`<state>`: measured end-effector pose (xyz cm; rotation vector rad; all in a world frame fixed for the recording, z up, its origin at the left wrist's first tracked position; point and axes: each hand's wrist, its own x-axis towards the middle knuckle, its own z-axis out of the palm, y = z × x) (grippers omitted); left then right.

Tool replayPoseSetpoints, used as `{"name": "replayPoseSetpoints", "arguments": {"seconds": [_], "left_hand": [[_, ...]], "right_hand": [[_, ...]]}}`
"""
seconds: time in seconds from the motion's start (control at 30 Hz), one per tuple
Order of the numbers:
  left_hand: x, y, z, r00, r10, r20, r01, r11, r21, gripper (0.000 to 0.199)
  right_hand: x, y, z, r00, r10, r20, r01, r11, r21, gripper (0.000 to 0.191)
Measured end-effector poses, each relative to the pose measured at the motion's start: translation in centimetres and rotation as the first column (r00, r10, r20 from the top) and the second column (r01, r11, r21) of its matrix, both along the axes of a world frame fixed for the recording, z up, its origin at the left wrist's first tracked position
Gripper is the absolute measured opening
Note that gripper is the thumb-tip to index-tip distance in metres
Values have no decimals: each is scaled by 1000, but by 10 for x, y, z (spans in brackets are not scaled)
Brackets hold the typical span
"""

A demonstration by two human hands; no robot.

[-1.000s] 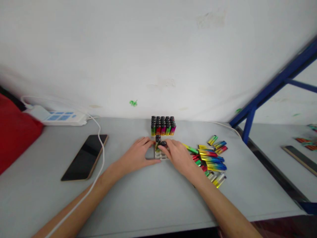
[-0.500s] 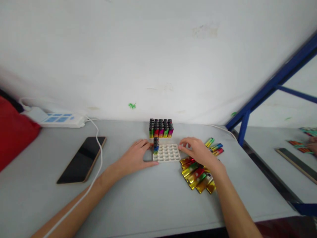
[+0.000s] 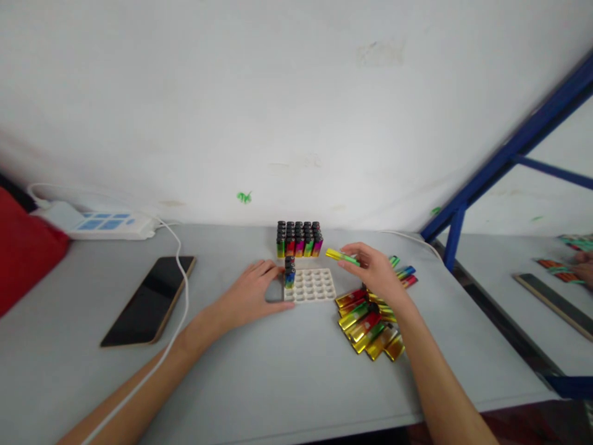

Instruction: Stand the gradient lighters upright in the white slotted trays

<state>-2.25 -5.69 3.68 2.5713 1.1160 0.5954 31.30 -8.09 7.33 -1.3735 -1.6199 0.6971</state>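
Note:
Between my hands lies a white tray with rows of holes; a few lighters stand upright in its left column. My left hand rests at the tray's left edge, thumb and fingers spread apart around that side. Above and right of the tray, my right hand pinches a yellow-green lighter, held nearly level. Behind the tray stands a block of upright lighters with black tops. A loose pile of shiny lighters lies to the right, partly under my right hand.
A phone lies at the left, with a white cable crossing its edge and my left forearm. A power strip sits by the wall, near a red item. At the right are a blue metal frame and another person's hand.
My right hand has risen slightly, and a yellow-green lighter now shows between its fingers. My left hand has kept its place at the tray.

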Motion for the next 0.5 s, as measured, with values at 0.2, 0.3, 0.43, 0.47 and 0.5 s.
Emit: {"name": "replayPoseSetpoints", "arguments": {"seconds": [0.2,0.3,0.43,0.47,0.5], "left_hand": [[0,0,-2,1000,4,-19,-4,1000,0,52],[1,1,-2,1000,5,-10,-5,1000,5,52],[1,0,1,1000,6,-15,-6,1000,-6,52],[1,-1,1,1000,9,-19,-9,1000,-10,53],[1,-1,2,1000,13,-21,-14,1000,-14,54]], "right_hand": [[-34,-3,5,847,-65,-528,11,994,-106,47],[-51,-6,4,796,-51,-603,-35,991,-130,52],[-65,-12,3,805,77,-589,-208,965,-157,53],[-68,-13,3,800,108,-590,-250,954,-164,53],[-72,-15,3,794,134,-592,-287,942,-172,53]]}}
